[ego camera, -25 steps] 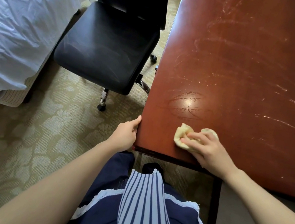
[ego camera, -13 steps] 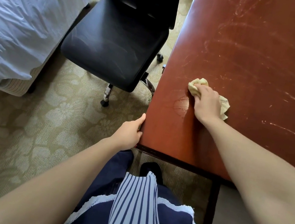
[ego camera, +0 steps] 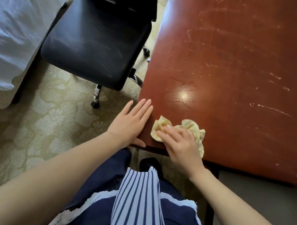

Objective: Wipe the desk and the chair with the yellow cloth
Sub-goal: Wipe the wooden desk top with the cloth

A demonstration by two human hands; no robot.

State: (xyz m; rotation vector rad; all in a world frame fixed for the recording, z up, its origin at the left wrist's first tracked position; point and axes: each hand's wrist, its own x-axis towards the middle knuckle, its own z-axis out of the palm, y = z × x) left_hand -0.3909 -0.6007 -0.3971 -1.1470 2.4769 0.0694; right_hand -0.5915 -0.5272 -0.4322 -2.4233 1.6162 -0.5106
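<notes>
The fingers (ego camera: 170, 133) of the right hand (ego camera: 181, 147) curl over the crumpled yellow cloth (ego camera: 193, 127), pressing it onto the glossy reddish-brown wooden desk (ego camera: 238, 78) close to its near edge. The left hand (ego camera: 132, 124) lies flat, fingers straight, on the near left corner. A stroke pulled nearer could drag the cloth off the edge, and the bunched wad may skip the pale streaks farther up. The black padded office chair (ego camera: 96, 44) stands just left of the desk.

Red-brown desk (ego camera: 230, 67) (scratched, glossy): crumpled yellow cloth (ego camera: 192, 126) near front-left corner.
</notes>
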